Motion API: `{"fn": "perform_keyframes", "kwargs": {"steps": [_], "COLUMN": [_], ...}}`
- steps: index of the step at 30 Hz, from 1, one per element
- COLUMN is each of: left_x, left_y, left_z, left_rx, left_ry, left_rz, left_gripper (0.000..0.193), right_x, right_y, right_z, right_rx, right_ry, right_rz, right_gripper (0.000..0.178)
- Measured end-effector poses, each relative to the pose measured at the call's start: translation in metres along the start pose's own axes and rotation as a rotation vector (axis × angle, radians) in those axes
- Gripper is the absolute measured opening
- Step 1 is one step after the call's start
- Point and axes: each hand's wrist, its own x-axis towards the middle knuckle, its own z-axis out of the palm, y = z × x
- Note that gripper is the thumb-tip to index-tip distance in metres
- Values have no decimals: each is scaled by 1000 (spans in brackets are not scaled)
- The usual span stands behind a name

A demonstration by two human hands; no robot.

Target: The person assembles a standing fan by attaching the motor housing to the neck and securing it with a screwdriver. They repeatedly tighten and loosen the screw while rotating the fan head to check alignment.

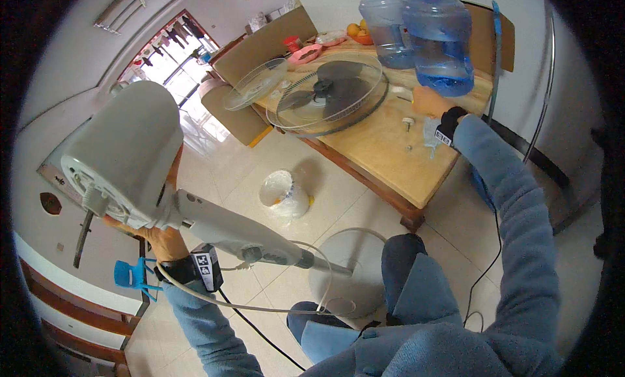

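My left hand point(163, 242) is closed round the underside of a grey stand fan's motor head point(127, 149), partly hidden behind it. The head has no blades or grille and tilts to the left. Its pole point(241, 224) slants down to a round base point(348, 279) on the floor by my knees. Over the table, my right hand point(431, 102) is closed, its fingertips partly hidden; a small pale piece shows beside them, too small to name. Close by lie a white knob point(408, 121), a tiny metal part point(409, 148) and a clear plastic bag point(430, 131).
On the wooden table point(390, 165) rest the dark fan blades point(338, 91) inside a wire grille and a second grille point(257, 84). Two blue water jugs point(439, 45) stand behind. A white bin point(284, 193) is on the floor. A pale cord point(228, 304) loops by my left wrist.
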Motion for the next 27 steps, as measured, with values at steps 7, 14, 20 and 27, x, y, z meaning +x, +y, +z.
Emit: {"fn": "perform_keyframes", "kwargs": {"steps": [7,14,20,27], "left_x": [-6,-3,-9,-9], "left_y": [-19,-30,-26,-26], "left_z": [20,41,48,60], "left_rx": [-234,-301,-292,-265], "left_ry": [-107,-161,-110,-198], "left_rz": [-69,-140,-99,-69], "left_gripper": [76,81,80,83], "right_x": [-11,-50,-99,-99], "right_y": [-32,-205,-345,-356], "right_z": [12,-146,-186,-202], "right_rx": [6,781,1207,1330], "right_ry": [-142,312,124,-153], "right_rz": [-132,-673,-756,-708], "right_gripper": [39,69,81,120]}}
